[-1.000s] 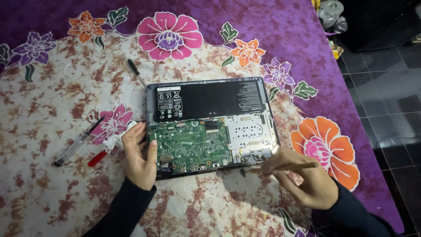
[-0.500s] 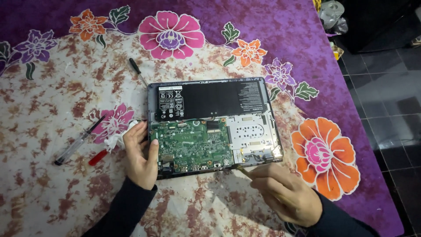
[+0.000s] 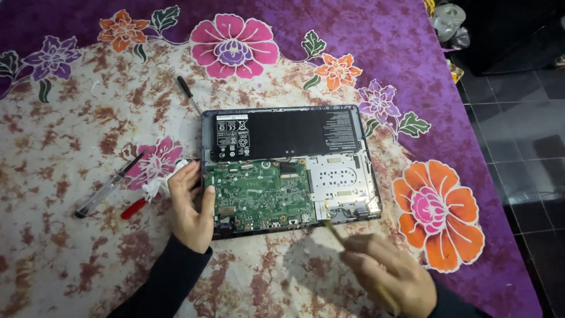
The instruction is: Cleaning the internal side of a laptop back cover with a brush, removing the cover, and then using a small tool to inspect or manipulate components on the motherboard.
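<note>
Green circuit board shows inside the opened laptop (image 3: 288, 171) lying on the flowered cloth (image 3: 88, 118). I see my left hand (image 3: 191, 206) resting flat on the laptop's left edge, fingers loose, gripping nothing. My right hand (image 3: 388, 274) is closed around a thin wooden stick (image 3: 335, 231), tip beside the laptop's lower edge.

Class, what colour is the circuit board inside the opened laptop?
Green: the circuit board beside the left hand, clearest in the head view.

right hand (image 3: 388, 274) with thin stick (image 3: 359, 262) pulled back — off the laptop (image 3: 288, 168), blurred
</note>
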